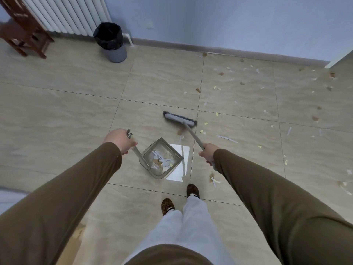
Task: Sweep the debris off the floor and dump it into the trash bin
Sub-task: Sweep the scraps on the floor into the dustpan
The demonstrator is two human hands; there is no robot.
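Note:
My left hand (120, 139) grips the upright handle of a grey dustpan (162, 159) that rests on the tiled floor in front of my feet. Paper scraps and brown bits lie inside the pan. My right hand (208, 153) holds the grey broom handle; the broom head (179, 119) sits on the floor just beyond the pan. Scattered debris (248, 83), white and yellow paper shreds and brown crumbs, covers the floor to the right. The trash bin (111, 42), grey with a black liner, stands by the far wall at the left.
A dark wooden chair (23, 35) stands at the far left before a white radiator (66, 14). A baseboard runs along the blue wall. My feet (179, 199) stand just behind the dustpan. More scraps (213, 178) lie by my right foot.

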